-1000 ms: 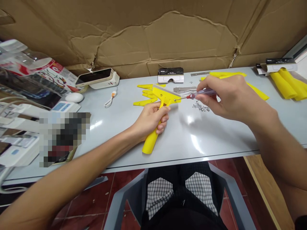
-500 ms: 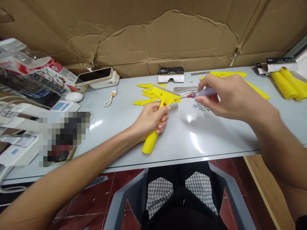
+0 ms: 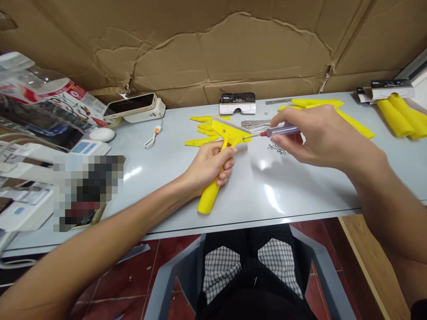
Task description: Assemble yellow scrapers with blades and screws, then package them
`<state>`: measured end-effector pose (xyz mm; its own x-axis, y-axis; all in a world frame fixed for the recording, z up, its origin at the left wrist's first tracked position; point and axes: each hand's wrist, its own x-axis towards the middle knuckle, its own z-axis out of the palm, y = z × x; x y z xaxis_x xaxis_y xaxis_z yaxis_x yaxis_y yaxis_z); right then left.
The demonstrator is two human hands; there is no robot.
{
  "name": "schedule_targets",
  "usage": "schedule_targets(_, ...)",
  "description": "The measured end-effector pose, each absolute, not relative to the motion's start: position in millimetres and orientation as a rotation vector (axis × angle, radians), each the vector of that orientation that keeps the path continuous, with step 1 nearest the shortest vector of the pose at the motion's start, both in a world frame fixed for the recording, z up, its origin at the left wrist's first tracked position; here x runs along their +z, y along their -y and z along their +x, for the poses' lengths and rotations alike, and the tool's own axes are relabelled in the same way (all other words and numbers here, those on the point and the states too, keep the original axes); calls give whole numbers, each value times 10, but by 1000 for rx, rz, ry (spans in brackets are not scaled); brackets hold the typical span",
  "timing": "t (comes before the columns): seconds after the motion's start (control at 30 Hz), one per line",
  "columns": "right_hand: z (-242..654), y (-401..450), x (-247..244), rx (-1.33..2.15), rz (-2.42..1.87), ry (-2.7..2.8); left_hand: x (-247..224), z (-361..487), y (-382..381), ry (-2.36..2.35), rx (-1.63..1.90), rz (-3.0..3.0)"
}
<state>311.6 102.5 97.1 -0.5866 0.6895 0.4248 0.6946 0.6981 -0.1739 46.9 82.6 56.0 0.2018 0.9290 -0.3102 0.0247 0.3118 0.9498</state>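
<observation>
My left hand (image 3: 216, 164) is wrapped round the handle of a yellow scraper (image 3: 208, 198), whose wide head points up and away, with a metal blade along its far edge. Between the thumb and fingers of my right hand (image 3: 290, 133) is a clear-handled screwdriver (image 3: 282, 130) with a red collar. Its tip meets the right screw spot on the scraper head. Small metal nuts or screws (image 3: 277, 148) lie in a pile below the screwdriver. Metal blades (image 3: 255, 123) rest just behind it. Several yellow parts (image 3: 200, 142) lie behind my left hand.
A black and white package (image 3: 237, 104) stands at the back by the cardboard. More yellow pieces (image 3: 355, 124) and packaged scrapers (image 3: 395, 118) are on the right. On the left are a phone (image 3: 131, 106), a white mouse (image 3: 102, 134), a short cable (image 3: 153, 136) and a bottle.
The fingers of my right hand have shifted slightly on the screwdriver handle, and its tip stays on the scraper head. My left hand and the scraper have hardly moved.
</observation>
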Motion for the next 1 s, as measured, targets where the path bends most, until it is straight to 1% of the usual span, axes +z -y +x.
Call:
schedule_targets(0.13,3113,-981,1000,72,-1091,2452,560,467,-830,-1197,828,1055)
schedule_targets(0.4,3112,-1036,958,-28,-1103,2401,554,466,-829,-1189,820,1059)
schedule_targets(0.6,3109,-972,1006,68,-1072,2459,551,470,-837,-1192,834,1053)
schedule_targets(0.8,3133,-1054,947,-26,-1072,2409,552,473,-833,-1197,829,1054)
schedule_targets(1.0,3130,-1004,983,64,-1051,2451,545,465,-840,-1190,837,1054)
